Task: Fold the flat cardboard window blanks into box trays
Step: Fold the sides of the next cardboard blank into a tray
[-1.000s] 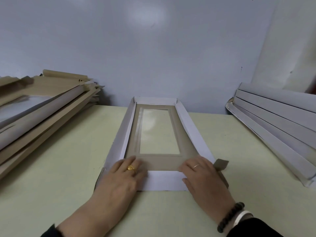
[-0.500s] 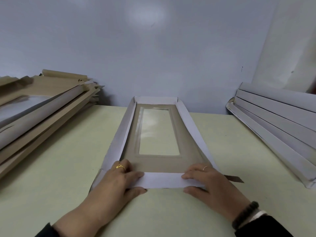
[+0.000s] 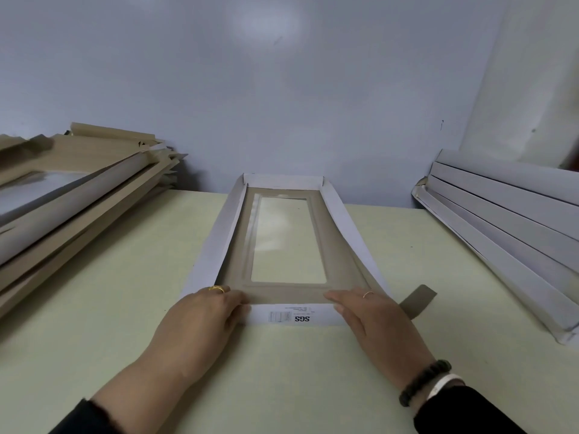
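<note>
A long cardboard window blank (image 3: 238, 264), brown inside with a clear window, lies lengthwise on the table in front of me. Its far and side walls stand up, white on the outside. The near white flap (image 3: 291, 317), printed with small text, stands raised toward me. My left hand (image 3: 200, 321) grips the flap's left end, fingers over its top edge. My right hand (image 3: 376, 321) holds the right end the same way. A brown corner tab (image 3: 418, 300) sticks out to the right of the tray.
A slanted stack of flat brown blanks (image 3: 72, 195) fills the left of the pale green table (image 3: 125, 308). Folded white trays (image 3: 501, 220) lean in a pile at the right. A grey wall closes the back.
The near flap went from pressed flat inward to standing up, showing its printed face. Both hands slid back toward me with it. The brown tab on the right swung outward.
</note>
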The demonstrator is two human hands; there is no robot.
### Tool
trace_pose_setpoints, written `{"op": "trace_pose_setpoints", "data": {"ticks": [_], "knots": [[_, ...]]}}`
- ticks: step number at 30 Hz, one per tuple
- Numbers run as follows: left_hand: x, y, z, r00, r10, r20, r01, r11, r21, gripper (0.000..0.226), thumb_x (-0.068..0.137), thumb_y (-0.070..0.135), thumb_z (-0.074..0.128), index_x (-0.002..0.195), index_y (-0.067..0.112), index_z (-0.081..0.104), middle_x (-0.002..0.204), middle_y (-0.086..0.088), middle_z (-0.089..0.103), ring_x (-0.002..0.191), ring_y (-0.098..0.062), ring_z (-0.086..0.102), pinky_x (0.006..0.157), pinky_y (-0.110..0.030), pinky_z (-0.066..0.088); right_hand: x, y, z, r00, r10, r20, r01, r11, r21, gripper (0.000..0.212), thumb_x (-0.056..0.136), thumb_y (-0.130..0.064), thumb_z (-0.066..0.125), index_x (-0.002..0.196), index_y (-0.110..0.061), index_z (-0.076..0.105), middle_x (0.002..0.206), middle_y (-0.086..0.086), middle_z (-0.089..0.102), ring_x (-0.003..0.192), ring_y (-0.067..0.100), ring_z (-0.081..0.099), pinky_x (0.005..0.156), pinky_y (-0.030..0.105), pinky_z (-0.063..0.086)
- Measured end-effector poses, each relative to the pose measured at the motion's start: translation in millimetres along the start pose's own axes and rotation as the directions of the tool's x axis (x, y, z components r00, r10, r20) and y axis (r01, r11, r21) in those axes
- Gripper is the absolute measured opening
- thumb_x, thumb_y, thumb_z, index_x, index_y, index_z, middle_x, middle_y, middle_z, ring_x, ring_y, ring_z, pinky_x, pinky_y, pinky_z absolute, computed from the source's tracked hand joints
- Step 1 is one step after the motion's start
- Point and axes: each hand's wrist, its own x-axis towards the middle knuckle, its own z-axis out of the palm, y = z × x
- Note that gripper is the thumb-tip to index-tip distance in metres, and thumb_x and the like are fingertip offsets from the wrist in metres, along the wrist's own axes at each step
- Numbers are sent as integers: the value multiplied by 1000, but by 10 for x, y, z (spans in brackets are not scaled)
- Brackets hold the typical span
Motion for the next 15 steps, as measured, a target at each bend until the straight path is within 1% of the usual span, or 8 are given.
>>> {"op": "trace_pose_setpoints", "data": {"ticks": [5,7,9,11,12,13,14,15], "knots": [[34,27,15,999,-48,-12,49,991,120,30,100,33,25,101,24,54,85,8,44,83,-12,45,63,-25,31,69,26,68,1000,15,16,-14,994,-108,34,100,-27,33,127,-29,53,104,-2,60,101,16,52,85,23,36],[33,73,10,1000,-15,-10,16,980,197,23,97,19,39,96,18,62,80,3,50,77,-19,53,61,-28,39,91,22,97,999,36,35,-29,982,-185,35,100,-26,32,128,-28,51,104,-2,59,100,17,51,84,25,37],[7,81,40,998,66,-18,-58,953,298,29,82,18,43,92,14,70,74,0,61,70,-23,62,60,-28,50,111,-21,94,996,85,40,-73,969,-236,28,94,-20,49,119,-21,60,94,3,59,90,23,55,78,29,41],[-5,138,21,997,63,50,-75,958,278,48,85,32,31,107,12,69,92,-2,70,90,-25,67,76,-35,55,136,-55,101,997,71,30,-60,958,-282,26,74,-8,71,98,-16,70,81,3,60,75,24,59,68,29,45],[-6,175,30,994,43,97,-66,967,247,58,90,43,21,121,15,62,112,-4,67,107,-26,62,89,-36,51,145,-93,119,995,71,74,-44,949,-312,29,71,-5,69,99,-16,68,88,3,62,80,23,59,72,28,45],[-2,218,43,987,25,159,-59,976,212,70,89,54,7,136,20,46,136,-5,52,127,-25,46,104,-32,38,150,-135,144,994,34,100,-3,955,-297,34,76,-4,61,108,-17,64,104,2,61,93,23,58,82,28,43],[10,226,111,980,30,197,-61,986,155,79,83,63,-5,146,27,24,152,-2,27,141,-22,23,113,-29,18,148,-153,196,994,-22,107,48,968,-248,39,79,-4,56,117,-16,59,117,1,59,106,21,55,91,27,41],[25,220,166,974,26,224,-50,994,100,81,77,68,-11,148,34,6,157,4,6,144,-17,3,115,-27,2,146,-184,225,991,-68,112,89,978,-189,42,78,-4,61,119,-14,59,121,0,59,110,18,56,94,25,43]]}}
